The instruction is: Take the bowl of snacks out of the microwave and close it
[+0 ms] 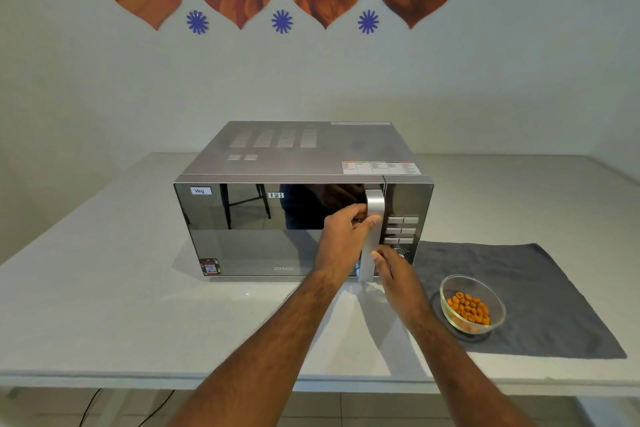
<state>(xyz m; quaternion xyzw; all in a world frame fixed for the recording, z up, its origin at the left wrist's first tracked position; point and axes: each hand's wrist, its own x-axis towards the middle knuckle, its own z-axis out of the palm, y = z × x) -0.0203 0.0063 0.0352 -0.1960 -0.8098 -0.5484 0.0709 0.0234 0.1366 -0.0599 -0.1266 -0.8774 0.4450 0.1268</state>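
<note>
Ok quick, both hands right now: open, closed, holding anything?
Left hand: closed around the microwave door handle.
Right hand: open, fingers flat against the handle's lower part, holding nothing.

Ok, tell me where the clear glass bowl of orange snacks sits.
The clear glass bowl of orange snacks sits on the grey cloth mat, right of the microwave.

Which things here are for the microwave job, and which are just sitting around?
For the job:
- microwave, door looks closed
- handle, gripped by the left hand
- right hand, beside the handle
- bowl of snacks, already out on the grey mat

Just there:
- white table
- wall decorations
- cables below
</note>
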